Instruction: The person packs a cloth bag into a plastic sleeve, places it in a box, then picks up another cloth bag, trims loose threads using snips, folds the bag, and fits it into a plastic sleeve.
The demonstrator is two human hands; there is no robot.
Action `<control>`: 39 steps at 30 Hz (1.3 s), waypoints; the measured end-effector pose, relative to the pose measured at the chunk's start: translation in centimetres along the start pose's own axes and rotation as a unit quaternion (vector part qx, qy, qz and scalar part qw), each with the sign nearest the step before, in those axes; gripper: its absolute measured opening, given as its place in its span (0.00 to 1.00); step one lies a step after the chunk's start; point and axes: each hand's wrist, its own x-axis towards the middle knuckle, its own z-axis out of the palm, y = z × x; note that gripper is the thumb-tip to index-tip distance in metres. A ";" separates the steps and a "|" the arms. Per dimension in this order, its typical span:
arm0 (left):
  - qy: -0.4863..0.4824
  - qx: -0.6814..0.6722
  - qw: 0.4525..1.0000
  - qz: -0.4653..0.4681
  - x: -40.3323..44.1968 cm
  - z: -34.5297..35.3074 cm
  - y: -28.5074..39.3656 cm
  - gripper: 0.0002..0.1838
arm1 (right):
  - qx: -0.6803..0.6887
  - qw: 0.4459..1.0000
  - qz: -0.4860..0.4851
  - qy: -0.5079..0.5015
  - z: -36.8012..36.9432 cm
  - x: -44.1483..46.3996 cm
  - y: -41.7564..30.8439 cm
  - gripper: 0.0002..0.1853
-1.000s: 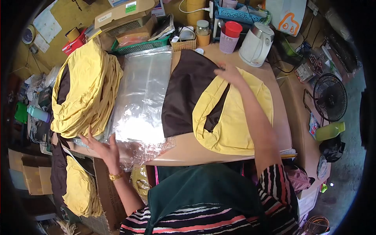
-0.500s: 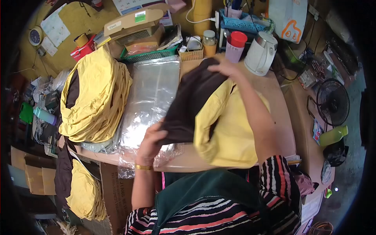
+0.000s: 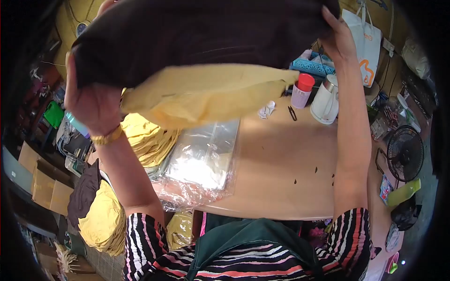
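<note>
A dark brown and yellow cloth piece (image 3: 201, 37) is held up high, close to the camera, its brown part on top and its yellow part hanging below. My left hand (image 3: 93, 103) grips its left end, with a gold bracelet at the wrist. At the upper right, my right hand (image 3: 338, 40) holds the other end, the thumb over the brown fabric. Beneath it, clear plastic bags (image 3: 204, 154) lie on the table (image 3: 276, 164), beside a stack of yellow cloth (image 3: 147, 138) that the raised piece partly hides.
A white kettle (image 3: 325, 100), a red and pink cup (image 3: 302, 91) and small black snips (image 3: 292, 113) are at the table's back right. A fan (image 3: 405, 152) and a green bottle (image 3: 404, 192) stand further right. More cloth (image 3: 101, 220) hangs at the lower left.
The brown and yellow cloth has been lifted off the table towards the camera. Both hands have risen with it, and my left hand has moved far to the left.
</note>
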 end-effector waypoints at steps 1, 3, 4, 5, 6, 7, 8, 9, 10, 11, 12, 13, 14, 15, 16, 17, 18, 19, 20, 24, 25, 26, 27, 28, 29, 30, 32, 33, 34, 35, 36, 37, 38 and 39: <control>0.230 0.221 0.946 0.063 -2.5 0.3 0.7 0.31 | -0.126 0.990 0.034 0.058 -0.2 -1.7 0.6 0.16; 0.011 0.310 0.933 -0.184 -4.6 0.6 0.8 0.21 | -0.293 0.948 0.097 0.070 0.3 -6.7 0.8 0.12; -0.127 0.352 0.880 -0.294 -5.5 1.3 0.1 0.16 | -0.336 0.934 0.121 0.026 1.1 -10.1 0.5 0.10; -0.203 0.374 0.827 -0.368 -6.9 2.1 -1.4 0.11 | -0.317 0.933 0.168 0.027 0.1 -13.9 1.1 0.11; -0.230 0.387 0.786 -0.425 -8.8 2.9 -3.6 0.09 | -0.309 0.910 0.272 0.056 0.4 -17.6 1.3 0.13; -0.197 0.405 0.758 -0.472 -10.7 3.7 -5.5 0.09 | -0.299 0.875 0.372 0.084 0.7 -21.3 1.6 0.16; -0.162 0.418 0.726 -0.520 -13.1 4.0 -8.1 0.09 | -0.331 0.829 0.445 0.067 2.4 -23.7 1.4 0.19; -0.156 0.437 0.749 -0.472 -15.8 3.8 -10.4 0.09 | -0.266 0.838 0.456 0.141 2.2 -27.6 2.9 0.21; -0.149 0.458 0.769 -0.421 -18.1 3.4 -12.7 0.09 | -0.199 0.838 0.460 0.216 1.8 -31.6 4.5 0.23; -0.126 0.430 0.748 -0.490 -19.3 3.6 -14.4 0.10 | -0.228 0.845 0.468 0.122 2.5 -33.9 4.2 0.25; -0.103 0.400 0.722 -0.555 -20.4 3.9 -16.1 0.11 | -0.251 0.846 0.469 0.025 3.2 -35.7 3.7 0.27; -0.054 0.365 0.748 -0.552 -22.3 3.9 -18.4 0.12 | -0.287 0.839 0.461 -0.020 4.8 -37.0 3.1 0.30; -0.004 0.329 0.770 -0.546 -24.0 4.3 -20.7 0.13 | -0.322 0.830 0.450 -0.065 6.7 -37.6 2.8 0.34; 0.020 0.325 0.791 -0.518 -24.4 5.4 -22.4 0.14 | -0.366 0.820 0.424 -0.120 8.5 -38.1 2.9 0.39; 0.043 0.320 0.810 -0.490 -24.6 6.3 -24.1 0.14 | -0.408 0.805 0.395 -0.173 10.1 -38.3 3.0 0.45; 0.036 0.269 0.829 -0.489 -24.8 6.5 -25.6 0.15 | -0.439 0.802 0.366 -0.172 11.6 -38.6 2.8 0.41; 0.040 0.263 0.830 -0.491 -24.7 6.9 -26.4 0.15 | -0.437 0.800 0.373 -0.174 12.4 -39.0 2.9 0.41; -0.017 0.220 0.829 -0.514 -24.5 7.1 -27.1 0.15 | -0.422 0.813 0.374 -0.145 13.1 -39.4 3.3 0.35; -0.074 0.177 0.824 -0.533 -24.3 6.9 -27.5 0.14 | -0.408 0.826 0.372 -0.115 13.2 -40.0 3.7 0.29; 0.101 0.315 0.826 -0.455 -22.6 5.1 -25.8 0.08 | -0.333 0.852 0.403 0.031 12.4 -43.0 5.1 0.13; 0.186 0.377 0.779 -0.464 -22.7 3.8 -25.8 0.06 | -0.372 0.855 0.361 0.025 12.2 -43.2 5.4 0.12; 0.266 0.436 0.721 -0.468 -23.1 2.2 -25.8 0.04 | -0.371 0.854 0.363 0.026 12.1 -43.3 5.5 0.12; 0.245 0.520 0.701 -0.421 -23.8 0.3 -25.7 0.04 | -0.372 0.854 0.364 0.025 12.1 -43.3 5.6 0.12; 0.222 0.599 0.674 -0.371 -24.1 -1.0 -25.4 0.05 | -0.371 0.854 0.365 0.024 12.1 -43.4 5.6 0.12; 0.237 0.577 0.669 -0.403 -24.4 -1.3 -25.3 0.08 | -0.370 0.853 0.366 0.024 12.1 -43.4 5.6 0.12; 0.238 0.577 0.669 -0.405 -24.5 -1.4 -25.3 0.08 | -0.371 0.852 0.369 0.018 12.1 -43.2 5.6 0.12; 0.209 0.588 0.632 -0.458 -24.9 -1.6 -25.6 0.13 | -0.371 0.851 0.372 0.011 12.0 -43.0 5.4 0.12; 0.209 0.587 0.632 -0.460 -25.2 -1.6 -26.1 0.13 | -0.367 0.850 0.377 0.010 12.0 -42.9 5.3 0.12; 0.179 0.640 0.620 -0.417 -25.7 -1.6 -26.7 0.14 | -0.363 0.849 0.382 0.011 12.1 -42.9 5.2 0.12; 0.148 0.689 0.605 -0.371 -26.0 -1.5 -27.2 0.15 | -0.364 0.848 0.384 0.011 12.1 -42.9 5.1 0.12; 0.148 0.688 0.606 -0.371 -26.1 -1.5 -27.3 0.15 | -0.376 0.848 0.374 0.006 12.2 -42.8 5.1 0.12; 0.127 0.687 0.588 -0.408 -26.1 -1.5 -27.4 0.14 | -0.387 0.848 0.363 0.001 12.2 -42.7 5.1 0.12; 0.104 0.684 0.568 -0.445 -26.1 -1.5 -27.4 0.13 | -0.387 0.848 0.363 0.002 12.1 -42.6 5.1 0.12; 0.103 0.685 0.569 -0.444 -26.1 -1.5 -27.5 0.13 | -0.387 0.847 0.364 0.009 12.2 -42.6 5.1 0.12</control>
